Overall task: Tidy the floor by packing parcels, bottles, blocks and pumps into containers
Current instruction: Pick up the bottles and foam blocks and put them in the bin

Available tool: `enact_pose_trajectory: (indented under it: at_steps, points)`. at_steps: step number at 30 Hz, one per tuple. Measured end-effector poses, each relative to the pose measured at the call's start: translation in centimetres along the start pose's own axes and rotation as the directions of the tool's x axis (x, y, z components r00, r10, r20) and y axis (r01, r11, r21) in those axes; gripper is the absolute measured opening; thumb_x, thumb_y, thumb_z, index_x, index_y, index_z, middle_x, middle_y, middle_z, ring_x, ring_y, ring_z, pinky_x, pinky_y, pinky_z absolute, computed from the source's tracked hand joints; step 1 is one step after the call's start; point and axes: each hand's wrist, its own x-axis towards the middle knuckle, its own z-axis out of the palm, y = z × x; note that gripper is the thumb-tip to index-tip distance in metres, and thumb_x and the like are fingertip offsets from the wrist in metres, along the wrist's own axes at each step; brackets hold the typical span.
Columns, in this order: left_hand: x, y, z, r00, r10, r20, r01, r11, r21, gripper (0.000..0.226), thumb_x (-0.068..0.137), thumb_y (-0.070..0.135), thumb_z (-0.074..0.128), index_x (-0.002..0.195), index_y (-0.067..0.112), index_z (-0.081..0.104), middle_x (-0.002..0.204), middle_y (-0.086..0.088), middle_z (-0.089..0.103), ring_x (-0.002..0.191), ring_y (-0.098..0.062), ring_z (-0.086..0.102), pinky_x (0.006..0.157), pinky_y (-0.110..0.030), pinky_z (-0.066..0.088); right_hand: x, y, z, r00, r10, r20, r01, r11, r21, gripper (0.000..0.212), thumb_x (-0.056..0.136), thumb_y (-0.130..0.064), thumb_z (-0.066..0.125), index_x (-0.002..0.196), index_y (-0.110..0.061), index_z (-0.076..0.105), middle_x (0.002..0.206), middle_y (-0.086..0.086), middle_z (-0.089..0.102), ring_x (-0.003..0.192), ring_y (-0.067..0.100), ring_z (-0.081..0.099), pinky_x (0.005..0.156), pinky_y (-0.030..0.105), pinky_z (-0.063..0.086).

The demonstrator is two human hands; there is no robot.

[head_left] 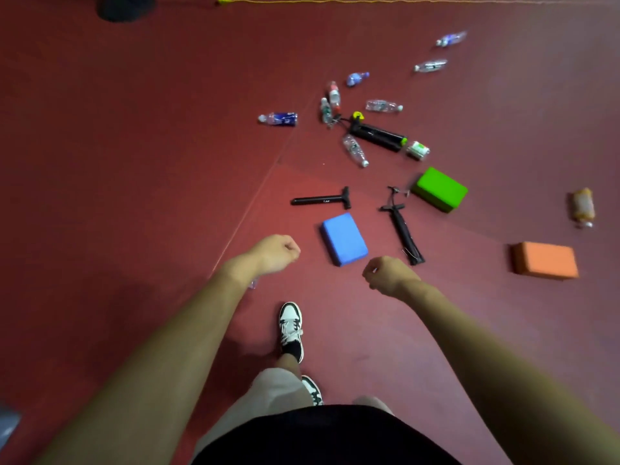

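Observation:
Both my arms reach forward over the red floor. My left hand (276,253) and my right hand (385,275) are curled into fists and hold nothing. Between and just beyond them lies a blue block (344,238). A slim black pump (322,199) lies past it, and a second black pump (402,229) lies to its right. Farther off are a green block (439,189), an orange block (545,260) and a thick black pump with a green end (377,134). Several plastic bottles (278,118) are scattered beyond.
A brownish bottle (583,206) lies far right. A yellow cord (302,0) runs along the top edge beside a dark object (125,6). My shoe (291,330) steps forward on the floor. A grey-blue thing (6,424) shows at the bottom left corner.

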Motion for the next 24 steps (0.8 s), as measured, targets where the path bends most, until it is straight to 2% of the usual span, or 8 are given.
enact_pose_trajectory:
  at_steps: [3, 6, 9, 11, 16, 18, 20, 24]
  points:
    - [4.5, 2.7, 0.0, 0.998, 0.033, 0.059, -0.036, 0.998, 0.046, 0.011, 0.089, 0.010, 0.051, 0.091, 0.015, 0.060, 0.088, -0.003, 0.060, 0.082, -0.016, 0.052, 0.075, -0.024, 0.042, 2.4, 1.9, -1.7, 0.997, 0.081, -0.004, -0.080, 0.996, 0.039, 0.031, 0.089, -0.019, 0.042, 0.108, -0.012, 0.066, 0.111, 0.013, 0.068, 0.100, 0.032, 0.063, 0.089, 0.037, 0.052]
    - [9.6, 4.9, -0.5, 0.993, 0.063, 0.104, -0.069, 0.996, 0.055, 0.011, 0.089, 0.009, 0.051, 0.087, 0.014, 0.060, 0.087, -0.007, 0.061, 0.084, -0.017, 0.053, 0.080, -0.030, 0.048, 5.3, 3.4, -3.5, 0.987, 0.158, -0.013, -0.157, 0.985, 0.068, 0.031, 0.090, -0.019, 0.043, 0.109, -0.013, 0.066, 0.110, 0.012, 0.068, 0.102, 0.031, 0.062, 0.090, 0.037, 0.052]
    - [14.3, 7.2, -1.0, 0.988, 0.063, 0.143, -0.067, 0.997, 0.028, 0.016, 0.090, 0.005, 0.047, 0.080, 0.013, 0.056, 0.081, -0.008, 0.057, 0.069, -0.020, 0.051, 0.061, -0.019, 0.046, 8.3, 4.8, -5.1, 0.972, 0.234, -0.023, -0.231, 0.969, 0.087, 0.031, 0.089, -0.019, 0.042, 0.109, -0.016, 0.066, 0.110, 0.010, 0.068, 0.102, 0.029, 0.062, 0.089, 0.035, 0.052]
    - [16.8, 8.6, -1.2, 0.985, 0.053, 0.166, -0.059, 0.998, 0.033, 0.021, 0.090, 0.004, 0.045, 0.075, 0.015, 0.054, 0.075, -0.005, 0.054, 0.058, -0.014, 0.046, 0.049, -0.011, 0.040, 10.1, 6.0, -6.2, 0.963, 0.267, -0.026, -0.263, 0.959, 0.108, 0.031, 0.089, -0.018, 0.042, 0.108, -0.016, 0.066, 0.109, 0.009, 0.068, 0.102, 0.029, 0.062, 0.088, 0.035, 0.052]
    - [21.8, 11.6, 0.3, 0.970, 0.020, 0.240, -0.046, 0.994, 0.103, 0.019, 0.090, 0.007, 0.046, 0.074, 0.015, 0.053, 0.082, -0.006, 0.056, 0.064, -0.017, 0.048, 0.057, -0.022, 0.039, 13.5, 9.5, -8.4, 0.939, 0.344, 0.005, -0.335, 0.911, 0.240, 0.029, 0.087, -0.017, 0.043, 0.103, -0.014, 0.067, 0.104, 0.013, 0.070, 0.097, 0.031, 0.063, 0.087, 0.037, 0.053]
    - [23.7, 12.3, 1.3, 0.971, 0.024, 0.239, -0.062, 0.987, 0.152, 0.015, 0.091, 0.009, 0.047, 0.086, 0.011, 0.061, 0.089, -0.007, 0.060, 0.074, -0.017, 0.050, 0.059, -0.024, 0.037, 15.6, 10.9, -9.0, 0.939, 0.345, 0.016, -0.336, 0.904, 0.265, 0.028, 0.088, -0.018, 0.044, 0.103, -0.014, 0.068, 0.104, 0.014, 0.070, 0.097, 0.032, 0.063, 0.086, 0.036, 0.053]
    - [25.8, 11.9, 2.6, 0.977, 0.017, 0.214, -0.058, 0.980, 0.189, 0.019, 0.092, 0.010, 0.048, 0.099, 0.004, 0.064, 0.100, -0.011, 0.065, 0.084, -0.020, 0.054, 0.070, -0.024, 0.039, 18.1, 12.1, -9.0, 0.938, 0.347, 0.022, -0.339, 0.897, 0.283, 0.027, 0.090, -0.019, 0.046, 0.104, -0.016, 0.067, 0.107, 0.012, 0.069, 0.100, 0.031, 0.062, 0.082, 0.031, 0.049]
    - [30.4, 9.0, 5.3, 0.985, -0.095, 0.142, 0.069, 0.982, 0.173, 0.027, 0.093, 0.013, 0.048, 0.118, 0.006, 0.056, 0.117, -0.013, 0.062, 0.101, -0.024, 0.057, 0.085, -0.026, 0.040, 23.8, 14.4, -7.1, 0.933, 0.356, 0.054, -0.353, 0.876, 0.329, 0.029, 0.091, -0.022, 0.051, 0.117, -0.015, 0.061, 0.114, 0.014, 0.066, 0.107, 0.032, 0.058, 0.085, 0.030, 0.044]
